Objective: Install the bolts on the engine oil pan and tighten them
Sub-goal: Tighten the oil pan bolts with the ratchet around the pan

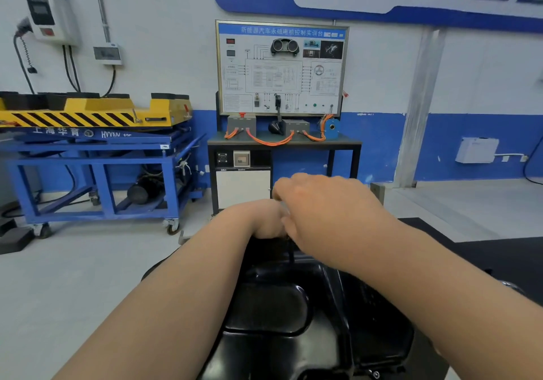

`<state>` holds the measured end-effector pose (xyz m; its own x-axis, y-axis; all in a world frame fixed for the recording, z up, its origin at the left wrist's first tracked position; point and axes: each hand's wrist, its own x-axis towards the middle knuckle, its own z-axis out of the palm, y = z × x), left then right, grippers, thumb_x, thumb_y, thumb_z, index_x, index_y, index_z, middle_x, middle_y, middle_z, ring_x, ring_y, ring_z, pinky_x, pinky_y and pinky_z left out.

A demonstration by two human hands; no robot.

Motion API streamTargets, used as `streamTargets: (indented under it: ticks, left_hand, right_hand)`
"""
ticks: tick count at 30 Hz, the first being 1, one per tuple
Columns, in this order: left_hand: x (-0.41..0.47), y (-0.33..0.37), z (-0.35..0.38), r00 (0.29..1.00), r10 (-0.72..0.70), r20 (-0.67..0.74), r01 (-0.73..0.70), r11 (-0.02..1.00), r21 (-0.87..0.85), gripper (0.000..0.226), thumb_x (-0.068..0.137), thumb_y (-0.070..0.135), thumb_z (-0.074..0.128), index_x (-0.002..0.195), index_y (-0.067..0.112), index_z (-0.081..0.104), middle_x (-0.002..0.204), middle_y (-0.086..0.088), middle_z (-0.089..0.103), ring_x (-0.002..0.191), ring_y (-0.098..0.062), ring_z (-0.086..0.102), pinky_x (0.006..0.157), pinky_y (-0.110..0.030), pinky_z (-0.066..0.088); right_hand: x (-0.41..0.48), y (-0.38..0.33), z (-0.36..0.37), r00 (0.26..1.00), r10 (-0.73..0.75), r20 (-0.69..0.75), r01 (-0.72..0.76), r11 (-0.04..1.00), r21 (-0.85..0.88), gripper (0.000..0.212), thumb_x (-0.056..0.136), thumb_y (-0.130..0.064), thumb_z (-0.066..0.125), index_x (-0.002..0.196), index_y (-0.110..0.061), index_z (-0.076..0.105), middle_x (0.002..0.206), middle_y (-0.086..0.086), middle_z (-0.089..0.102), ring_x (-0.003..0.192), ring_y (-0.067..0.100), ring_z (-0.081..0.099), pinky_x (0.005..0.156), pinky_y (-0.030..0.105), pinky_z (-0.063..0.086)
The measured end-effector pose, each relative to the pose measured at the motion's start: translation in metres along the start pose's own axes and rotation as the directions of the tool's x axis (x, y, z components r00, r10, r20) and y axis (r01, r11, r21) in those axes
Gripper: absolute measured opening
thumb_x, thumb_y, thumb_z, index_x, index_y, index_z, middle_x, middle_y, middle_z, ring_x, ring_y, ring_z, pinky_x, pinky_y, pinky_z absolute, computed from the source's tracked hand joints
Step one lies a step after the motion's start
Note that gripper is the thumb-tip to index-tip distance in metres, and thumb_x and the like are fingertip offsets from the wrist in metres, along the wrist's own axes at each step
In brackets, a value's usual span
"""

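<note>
The black engine oil pan (279,315) lies nearest, at the bottom centre, with its hollow side up, and both forearms reach over it. At the far rim of the pan the left hand (264,221) and the right hand (326,212) touch each other, both with the fingers curled tight. A thin dark rod (291,252) comes down from between them to the pan; I cannot tell which hand grips it. Farther away, a training bench (346,140) and a blue cart (97,174) stand at the wall.
</note>
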<state>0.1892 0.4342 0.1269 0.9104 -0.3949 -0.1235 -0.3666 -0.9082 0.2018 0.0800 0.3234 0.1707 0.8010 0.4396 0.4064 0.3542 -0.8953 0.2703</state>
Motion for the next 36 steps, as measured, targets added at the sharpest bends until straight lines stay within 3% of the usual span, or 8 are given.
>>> streamTargets:
  ticks: [5,11,16,23,27,30,32,36]
  left_hand:
    - [0.001,-0.001,0.002,1.000,-0.019,-0.023,0.019,1.000,0.008,0.034,0.096,0.008,0.046,0.128,0.002,0.053,0.129,-0.016,0.053,0.095,-0.018,0.038,0.088,-0.030,0.033]
    - [0.002,-0.004,0.002,1.000,0.001,-0.025,-0.001,0.999,-0.033,0.031,0.091,0.013,0.054,0.121,0.005,0.060,0.119,-0.014,0.060,0.111,-0.031,0.055,0.097,-0.040,0.043]
    - [0.000,-0.003,0.001,1.000,0.000,-0.005,0.000,0.998,-0.061,0.034,0.094,0.010,0.051,0.128,0.007,0.057,0.123,-0.012,0.057,0.108,-0.025,0.050,0.082,-0.024,0.033]
    - [0.002,-0.004,0.002,1.000,0.001,-0.006,-0.001,0.999,-0.048,0.032,0.092,0.011,0.051,0.123,0.005,0.058,0.121,-0.014,0.059,0.108,-0.029,0.054,0.085,-0.031,0.040]
    - [0.004,-0.005,0.002,1.000,0.013,0.007,-0.012,0.999,-0.043,0.035,0.093,0.004,0.048,0.126,0.007,0.056,0.115,-0.005,0.054,0.100,-0.021,0.046,0.082,-0.023,0.031]
    - [0.011,-0.009,0.005,0.999,0.032,0.001,-0.032,0.998,-0.057,0.022,0.089,0.008,0.055,0.106,0.014,0.067,0.112,-0.007,0.063,0.098,-0.022,0.052,0.090,-0.028,0.041]
    - [0.017,-0.012,0.008,0.999,0.014,-0.030,-0.015,0.999,-0.030,0.015,0.088,0.012,0.057,0.078,0.022,0.064,0.089,0.001,0.063,0.085,-0.020,0.054,0.081,-0.026,0.041]
    - [0.025,-0.014,0.011,0.999,-0.020,-0.045,0.017,0.998,-0.060,0.035,0.086,0.014,0.057,0.058,0.034,0.052,0.070,0.014,0.053,0.065,-0.002,0.047,0.065,-0.024,0.034]
  right_hand:
    - [-0.001,-0.007,-0.003,0.999,-0.012,0.052,0.013,1.000,-0.009,0.026,0.083,-0.008,0.054,0.093,-0.016,0.032,0.069,-0.004,0.028,0.053,0.013,0.027,0.045,0.027,0.017]
    - [0.001,-0.004,-0.002,0.992,0.123,-0.022,-0.123,0.992,0.005,0.020,0.093,-0.023,0.053,0.095,-0.018,0.034,0.065,-0.003,0.030,0.049,0.014,0.026,0.043,0.027,0.017]
    - [-0.003,-0.006,-0.006,0.998,0.045,0.038,-0.045,0.999,0.004,0.025,0.084,-0.014,0.057,0.099,-0.019,0.037,0.073,-0.003,0.025,0.054,0.014,0.029,0.045,0.028,0.017]
    - [-0.006,-0.005,-0.003,0.994,0.108,-0.002,-0.108,0.994,-0.012,0.018,0.093,-0.029,0.050,0.106,-0.018,0.043,0.064,-0.004,0.029,0.050,0.013,0.026,0.045,0.027,0.016]
    - [-0.012,0.001,-0.014,0.972,-0.048,0.229,0.003,0.981,0.194,0.027,0.091,-0.027,0.048,0.111,-0.017,0.032,0.073,-0.002,0.049,0.061,0.014,0.047,0.047,0.030,0.035]
    - [-0.009,0.015,-0.026,0.949,-0.022,0.313,-0.077,0.951,0.300,0.023,0.087,-0.033,0.055,0.096,-0.012,0.050,0.072,0.002,0.058,0.060,0.018,0.051,0.050,0.029,0.039]
    - [-0.008,0.020,-0.032,0.975,0.105,0.196,-0.148,0.964,0.219,0.033,0.079,-0.041,0.062,0.065,-0.015,0.048,0.058,0.000,0.050,0.052,0.021,0.045,0.045,0.025,0.034]
    - [-0.011,0.024,-0.031,0.981,0.195,0.017,-0.195,0.981,0.016,0.051,0.073,-0.060,0.066,0.059,-0.018,0.040,0.057,-0.002,0.043,0.048,0.015,0.040,0.045,0.023,0.027]
